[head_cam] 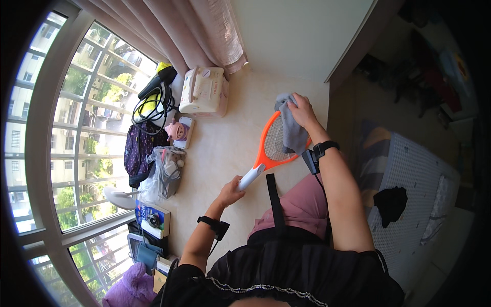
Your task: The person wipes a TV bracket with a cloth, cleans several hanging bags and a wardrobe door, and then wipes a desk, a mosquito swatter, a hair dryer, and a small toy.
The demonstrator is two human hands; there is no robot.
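Note:
An orange-framed electric fly swatter [262, 157] with a wire-mesh head slants up and to the right in front of me. My left hand [231, 192] grips the lower end of its white handle. At the far end of the head, my right hand [302, 110] holds a grey cloth [293, 128] against the rim. The cloth hangs down over the right part of the mesh and hides it. Both wrists wear black straps with small devices on them.
Along the window on the left stand a cream storage box [203, 92], a pink figurine [176, 130], a patterned bag [142, 153], a clear plastic bag [165, 172], books [163, 218] and a purple plush toy [132, 288]. A bed [418, 180] with a black cloth [390, 205] lies at the right.

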